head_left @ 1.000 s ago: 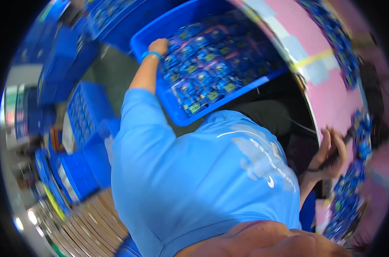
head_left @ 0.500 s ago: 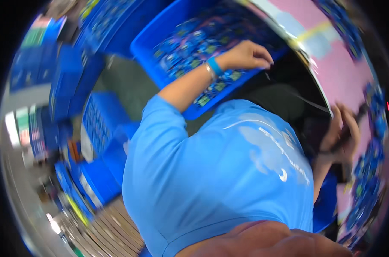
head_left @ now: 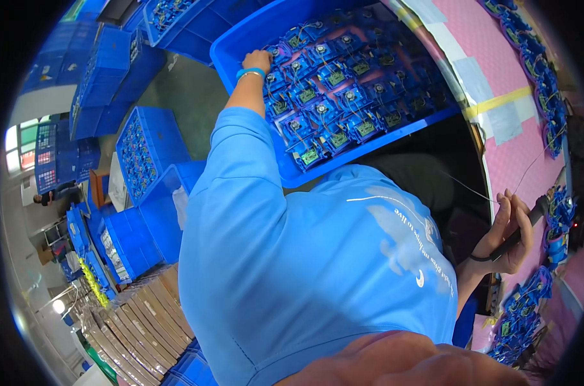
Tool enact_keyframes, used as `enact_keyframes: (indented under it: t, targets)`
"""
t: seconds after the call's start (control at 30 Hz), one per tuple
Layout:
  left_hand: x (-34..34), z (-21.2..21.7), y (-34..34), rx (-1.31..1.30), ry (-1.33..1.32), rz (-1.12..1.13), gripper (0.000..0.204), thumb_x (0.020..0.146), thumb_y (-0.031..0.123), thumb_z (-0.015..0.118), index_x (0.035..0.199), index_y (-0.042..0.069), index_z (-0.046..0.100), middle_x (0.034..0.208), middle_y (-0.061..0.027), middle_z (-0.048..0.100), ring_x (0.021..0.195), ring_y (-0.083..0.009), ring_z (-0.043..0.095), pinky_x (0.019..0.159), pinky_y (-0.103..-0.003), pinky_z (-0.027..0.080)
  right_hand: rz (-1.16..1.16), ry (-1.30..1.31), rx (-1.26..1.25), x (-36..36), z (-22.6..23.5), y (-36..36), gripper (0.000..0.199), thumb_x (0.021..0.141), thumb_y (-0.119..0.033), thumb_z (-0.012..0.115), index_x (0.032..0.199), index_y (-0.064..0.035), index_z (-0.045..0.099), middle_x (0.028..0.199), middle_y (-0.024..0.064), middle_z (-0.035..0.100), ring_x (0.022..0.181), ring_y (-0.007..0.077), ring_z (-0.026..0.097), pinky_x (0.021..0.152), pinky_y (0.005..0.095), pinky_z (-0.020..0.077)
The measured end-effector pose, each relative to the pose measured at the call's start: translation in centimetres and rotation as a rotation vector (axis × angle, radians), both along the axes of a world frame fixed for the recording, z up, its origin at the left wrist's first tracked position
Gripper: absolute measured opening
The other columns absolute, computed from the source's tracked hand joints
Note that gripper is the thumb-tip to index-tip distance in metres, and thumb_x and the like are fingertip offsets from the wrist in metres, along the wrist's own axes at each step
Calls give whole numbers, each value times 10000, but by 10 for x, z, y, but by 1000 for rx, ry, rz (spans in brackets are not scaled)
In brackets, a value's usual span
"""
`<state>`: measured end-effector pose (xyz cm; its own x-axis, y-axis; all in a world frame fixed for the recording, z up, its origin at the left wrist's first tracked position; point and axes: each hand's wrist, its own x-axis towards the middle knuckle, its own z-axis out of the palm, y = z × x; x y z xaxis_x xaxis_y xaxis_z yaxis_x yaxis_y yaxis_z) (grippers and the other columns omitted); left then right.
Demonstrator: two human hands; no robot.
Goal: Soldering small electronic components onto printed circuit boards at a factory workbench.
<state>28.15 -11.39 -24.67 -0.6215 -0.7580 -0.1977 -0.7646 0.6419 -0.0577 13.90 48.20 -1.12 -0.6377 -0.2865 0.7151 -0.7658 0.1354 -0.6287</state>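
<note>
My left hand [head_left: 258, 61], below a blue wristband, reaches into the far left corner of a large blue bin [head_left: 220, 55]. Its fingers are curled at the edge of a blue electronic module [head_left: 278, 54]; the fingertips are partly hidden. Rows of similar blue modules [head_left: 322, 109], with round parts, green boards and thin wires, fill the bin. Over at the right, my right hand [head_left: 512, 241] is closed around a black corded handle that looks like a soldering iron [head_left: 522, 228]. A thin pale wire [head_left: 470, 188] passes by its thumb and fingertips.
To my right runs a workbench with a pink padded top [head_left: 517, 164], taped along its edge. Strings of blue modules [head_left: 541, 83] line its far side. Stacked blue crates [head_left: 137, 154] stand on the left, above a row of brown cardboard sheets [head_left: 141, 325].
My left hand has swung left and away from me, from above the bin's near right side to its far left corner. My right hand stays near the bench edge, and the view has shifted.
</note>
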Motion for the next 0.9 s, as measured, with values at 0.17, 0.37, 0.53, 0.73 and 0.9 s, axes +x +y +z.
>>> enact_keyframes:
  t: [0.17,0.37,0.53,0.73,0.9]
  targets:
    - [-14,12,-3,-20,-10,-118,250,866,248,614,1045,185,776,1157,-179,709,1101,-377,671,910,-518,543,-17,-7,3,-1,9,-3,260,870,185,637,1081,46,578,982,260,675,866,326,714,754,417,644]
    - [-8,134,14,-118,-126,-151,288,902,238,557,1101,146,744,1123,-190,707,1067,-391,668,882,-490,538,-54,92,62,-16,16,-2,319,813,209,674,1068,38,584,936,243,677,855,303,708,735,385,618]
    - [-68,239,165,-61,680,-587,272,765,41,692,1011,146,741,1020,-84,703,976,-311,664,834,-402,534,-108,95,29,-23,9,17,371,807,198,694,1104,5,580,968,256,685,861,307,719,746,384,619]
    - [-177,252,370,110,988,-1180,289,713,-42,630,937,116,721,915,-85,630,936,-294,617,775,-403,530,-136,-51,-163,-22,5,46,360,846,158,684,1134,-28,574,1071,276,673,903,309,718,786,407,631]
    - [-209,232,425,125,899,-1403,340,725,-30,640,1026,114,708,1005,-93,642,1049,-303,585,780,-379,509,-185,-69,-148,-20,1,70,350,851,156,679,1132,-25,576,1076,276,670,913,320,718,779,408,635]
